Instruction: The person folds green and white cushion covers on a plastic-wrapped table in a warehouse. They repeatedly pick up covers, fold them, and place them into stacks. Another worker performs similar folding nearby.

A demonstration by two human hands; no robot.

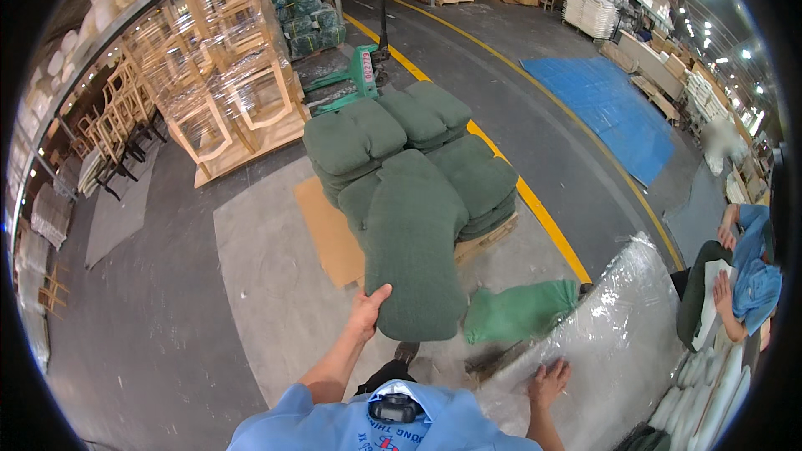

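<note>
A long dark green cushion (416, 225) stretches from my left hand toward stacked cushions. My left hand (366, 314) grips its near left edge, thumb on the side. Beyond it, plump green cushions (355, 135) sit in piles on a wooden pallet (489, 238). To the right, my right hand (549, 382) rests with fingers apart on a clear plastic-wrapped surface (614, 334); what lies beneath the plastic is hard to make out. Between the hands, on the floor, lies a green woven sack (520, 311).
A cardboard sheet (330, 225) lies left of the pallet. Wrapped wooden chair frames (230, 92) stand far left, beside a green pallet jack (361, 75). At right, a person in a blue shirt (756, 267) handles a green-and-white cushion (706, 301). A blue sheet (601, 104) covers floor beyond the yellow line.
</note>
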